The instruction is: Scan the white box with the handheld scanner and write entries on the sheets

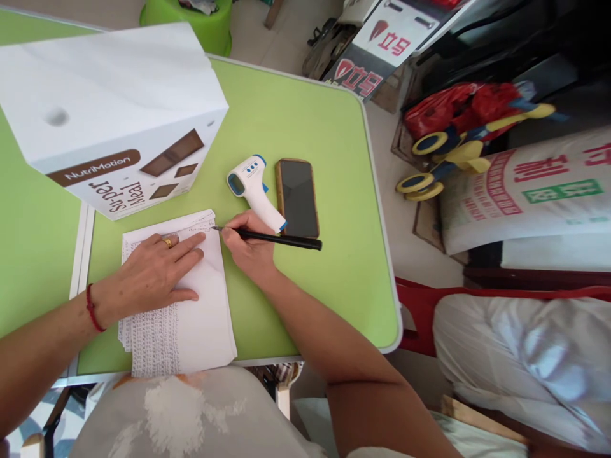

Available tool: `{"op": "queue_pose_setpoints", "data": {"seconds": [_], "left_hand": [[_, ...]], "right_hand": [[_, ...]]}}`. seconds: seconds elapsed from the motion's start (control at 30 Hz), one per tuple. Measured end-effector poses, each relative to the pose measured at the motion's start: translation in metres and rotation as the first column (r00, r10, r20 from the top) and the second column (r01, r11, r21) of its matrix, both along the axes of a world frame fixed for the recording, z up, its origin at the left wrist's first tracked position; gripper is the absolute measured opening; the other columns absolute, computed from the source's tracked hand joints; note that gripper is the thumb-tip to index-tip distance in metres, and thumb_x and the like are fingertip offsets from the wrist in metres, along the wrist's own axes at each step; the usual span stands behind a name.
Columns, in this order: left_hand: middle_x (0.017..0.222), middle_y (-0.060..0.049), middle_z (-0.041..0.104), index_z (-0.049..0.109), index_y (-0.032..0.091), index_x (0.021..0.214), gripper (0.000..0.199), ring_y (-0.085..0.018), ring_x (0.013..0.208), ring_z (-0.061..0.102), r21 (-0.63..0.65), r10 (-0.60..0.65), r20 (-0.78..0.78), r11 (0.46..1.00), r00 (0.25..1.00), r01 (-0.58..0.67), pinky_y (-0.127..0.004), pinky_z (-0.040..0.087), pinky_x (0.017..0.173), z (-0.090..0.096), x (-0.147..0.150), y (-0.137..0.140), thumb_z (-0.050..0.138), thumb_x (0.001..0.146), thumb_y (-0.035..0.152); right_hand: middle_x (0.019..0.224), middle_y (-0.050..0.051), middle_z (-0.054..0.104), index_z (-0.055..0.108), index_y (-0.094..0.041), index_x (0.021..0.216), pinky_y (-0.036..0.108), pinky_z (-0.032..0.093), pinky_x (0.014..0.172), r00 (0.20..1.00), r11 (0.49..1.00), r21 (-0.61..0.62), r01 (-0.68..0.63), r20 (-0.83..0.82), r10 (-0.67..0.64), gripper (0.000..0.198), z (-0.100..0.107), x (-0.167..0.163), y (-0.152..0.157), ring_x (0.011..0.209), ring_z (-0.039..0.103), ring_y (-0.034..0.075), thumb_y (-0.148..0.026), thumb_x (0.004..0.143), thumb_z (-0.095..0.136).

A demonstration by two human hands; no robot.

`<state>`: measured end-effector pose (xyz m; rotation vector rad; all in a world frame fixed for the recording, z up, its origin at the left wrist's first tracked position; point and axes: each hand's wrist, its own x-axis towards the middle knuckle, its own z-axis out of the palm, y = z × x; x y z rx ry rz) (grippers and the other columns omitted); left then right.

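Note:
Lying flat on a stack of handwritten paper [203, 331], my left hand [162, 270] has its fingers stretched out and a ring on one of them. My right hand [251, 248] pinches a black pen [291, 241], its tip at the upper right of the top sheet near a line of writing. Dense rows of script cover the left part of the paper. Just beyond my right hand rests a white and blue infrared thermometer [258, 197]. A phone [298, 197] in a brownish case lies beside it, screen dark.
A large white NutriMotion box [119, 95] stands at the left on the green folding table [329, 127]. Beyond the table's right edge are a red chair [415, 312], a printed sack [529, 191] and a yellow-blue wheeled toy [443, 159]. A green stool [186, 25] is behind.

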<state>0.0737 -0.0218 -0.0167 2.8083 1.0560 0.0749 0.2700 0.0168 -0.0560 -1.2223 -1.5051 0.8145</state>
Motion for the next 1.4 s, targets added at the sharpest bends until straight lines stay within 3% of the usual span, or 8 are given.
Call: {"op": "queue_pose_setpoints", "data": {"seconds": [0.23,0.37,0.47,0.57,0.77,1.0,1.27,1.4], "left_hand": [[0.143,-0.019,0.035,0.049,0.015,0.113,0.056,-0.024,0.082,0.061,0.03,0.077,-0.022,0.997,0.997,-0.076,-0.042,0.05,0.077,0.006,0.002,-0.002,0.072,0.075,0.049],[0.129,-0.021,0.045,0.041,0.013,0.118,0.078,-0.03,0.097,0.058,0.124,0.128,0.102,0.982,0.987,-0.14,-0.041,0.052,0.077,0.009,0.003,-0.007,0.084,0.062,0.043],[0.115,-0.018,0.052,0.044,0.014,0.108,0.065,-0.03,0.093,0.059,0.209,0.084,0.143,0.971,0.986,-0.113,-0.04,0.052,0.073,0.01,0.003,-0.01,0.083,0.063,0.04],[0.097,-0.012,0.057,0.048,0.015,0.092,0.048,-0.024,0.072,0.059,0.28,0.072,0.07,0.956,0.995,-0.089,-0.035,0.049,0.058,0.013,0.004,-0.012,0.08,0.068,0.043],[0.065,-0.001,0.053,0.047,0.017,0.069,0.034,-0.017,0.051,0.052,0.323,-0.033,-0.092,0.945,0.995,0.061,-0.031,0.037,0.046,0.022,0.008,-0.015,0.063,0.086,0.042],[0.1,-0.007,0.064,0.055,0.014,0.078,0.03,-0.016,0.062,0.06,0.251,-0.011,-0.128,0.967,0.992,0.043,-0.03,0.04,0.049,0.02,0.01,-0.016,0.071,0.08,0.04],[0.133,-0.012,0.053,0.059,0.014,0.1,0.032,-0.017,0.07,0.065,0.182,0.015,-0.188,0.983,0.982,0.02,-0.028,0.045,0.055,0.013,0.009,-0.014,0.066,0.084,0.041],[0.14,-0.018,0.044,0.054,0.011,0.118,0.056,-0.022,0.082,0.064,0.16,0.015,-0.195,0.987,0.981,0.016,-0.032,0.049,0.063,0.004,0.007,-0.01,0.059,0.084,0.055]], "right_hand": [[0.061,-0.005,0.052,0.055,-0.022,0.078,0.024,0.039,0.05,0.99,0.997,0.031,0.069,-0.122,-0.065,0.007,-0.002,0.002,0.003,0.052,0.045,0.008,-0.028,0.08,0.053],[0.062,-0.004,0.052,0.059,-0.022,0.087,0.026,0.041,0.054,0.989,0.998,0.034,0.06,-0.136,-0.055,0.018,-0.001,0.003,0.004,0.056,0.046,0.01,-0.038,0.086,0.052],[0.061,-0.003,0.051,0.059,-0.022,0.086,0.027,0.041,0.054,0.983,0.995,0.048,0.084,-0.166,-0.075,0.023,-0.001,0.002,0.005,0.056,0.046,0.011,-0.044,0.086,0.051],[0.062,-0.003,0.05,0.059,-0.022,0.087,0.027,0.041,0.055,0.98,0.994,0.074,0.085,-0.186,-0.07,0.025,-0.002,0.002,0.006,0.056,0.046,0.011,-0.046,0.086,0.051],[0.066,-0.003,0.052,0.058,-0.023,0.089,0.028,0.043,0.058,0.986,0.99,0.115,0.08,-0.156,-0.061,0.023,-0.003,0.004,0.004,0.059,0.048,0.012,-0.044,0.088,0.049],[0.072,-0.002,0.057,0.06,-0.02,0.092,0.029,0.046,0.065,0.991,0.981,0.184,0.067,-0.128,-0.044,0.019,-0.006,0.008,0.002,0.065,0.054,0.012,-0.035,0.087,0.05],[0.071,-0.002,0.059,0.061,-0.022,0.09,0.029,0.046,0.065,0.994,0.971,0.217,0.1,-0.069,-0.087,0.018,0.0,0.008,0.0,0.065,0.054,0.012,-0.036,0.087,0.05],[0.07,-0.002,0.058,0.061,-0.022,0.089,0.028,0.046,0.064,0.992,0.968,0.221,0.116,-0.075,-0.102,0.018,0.004,0.005,-0.001,0.064,0.054,0.012,-0.036,0.088,0.049]]}}
